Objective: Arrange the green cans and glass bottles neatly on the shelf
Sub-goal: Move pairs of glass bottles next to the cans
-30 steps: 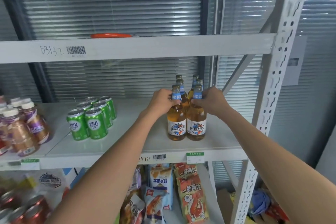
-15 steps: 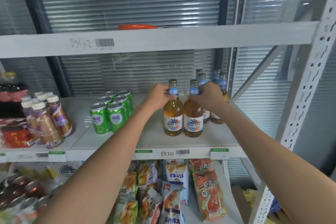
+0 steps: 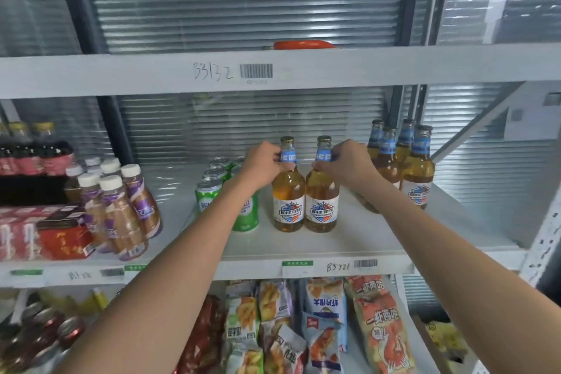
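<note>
Two amber glass bottles stand upright side by side on the middle shelf (image 3: 358, 240). My left hand (image 3: 262, 162) grips the neck of the left glass bottle (image 3: 287, 200). My right hand (image 3: 346, 164) grips the neck of the right glass bottle (image 3: 321, 202). Several more glass bottles (image 3: 416, 167) stand in a cluster further right and back on the same shelf. Green cans (image 3: 209, 194) sit just left of the held pair, partly hidden behind my left forearm.
Brown drink bottles with white caps (image 3: 121, 206) and red packs (image 3: 45, 237) fill the shelf's left part. Snack bags (image 3: 321, 325) lie on the shelf below. The upper shelf beam (image 3: 334, 68) runs overhead. A perforated upright post (image 3: 543, 246) bounds the right side.
Both hands have carried the two front bottles leftward, away from the other bottles and close to the green cans. The view has shifted left.
</note>
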